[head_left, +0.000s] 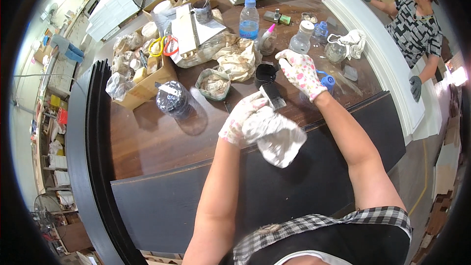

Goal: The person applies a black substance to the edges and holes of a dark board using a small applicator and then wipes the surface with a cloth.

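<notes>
Near the middle of the table [142,140], the left hand [240,120] is clamped on a white cloth [282,140]; whether the right hand [301,72] grips anything, I cannot tell. From the left hand, a black cup [265,74] stands at one o'clock, crumpled beige sheeting [239,61] at twelve, an open tub [214,84] at eleven. A clear jar [300,41] blocks the right hand's twelve.
</notes>
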{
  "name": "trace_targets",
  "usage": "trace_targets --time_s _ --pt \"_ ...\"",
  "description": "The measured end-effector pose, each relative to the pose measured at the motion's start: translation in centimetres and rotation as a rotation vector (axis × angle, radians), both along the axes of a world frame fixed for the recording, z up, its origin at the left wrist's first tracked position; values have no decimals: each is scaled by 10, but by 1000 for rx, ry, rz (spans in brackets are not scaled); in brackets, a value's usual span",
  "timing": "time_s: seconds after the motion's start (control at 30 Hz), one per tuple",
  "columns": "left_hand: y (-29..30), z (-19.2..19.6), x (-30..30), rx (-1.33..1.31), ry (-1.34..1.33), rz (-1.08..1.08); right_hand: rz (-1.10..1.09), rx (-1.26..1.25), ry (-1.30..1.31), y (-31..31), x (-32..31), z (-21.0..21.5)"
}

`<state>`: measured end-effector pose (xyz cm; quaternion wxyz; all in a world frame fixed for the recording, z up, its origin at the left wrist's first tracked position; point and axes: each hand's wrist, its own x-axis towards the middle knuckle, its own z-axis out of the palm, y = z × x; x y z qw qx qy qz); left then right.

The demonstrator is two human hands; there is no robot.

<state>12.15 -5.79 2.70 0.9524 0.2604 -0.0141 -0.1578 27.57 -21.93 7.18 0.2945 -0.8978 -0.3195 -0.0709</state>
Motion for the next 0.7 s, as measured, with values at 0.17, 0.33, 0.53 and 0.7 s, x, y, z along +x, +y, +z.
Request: trace_targets --time_s 0.17,0.33,0.53,0.7 --pt "6 -22 7 122 126 117 119 -201 -21 21 22 -4" --pt "10 -23 8 115 162 128 62 -98 -105 9 17 5" --pt "10 -19 7 146 141 136 -154 -88 -396 -80 -13 39" --pt "2 -10 6 295 9 38 -66 -100 -108 -118 -6 -6"
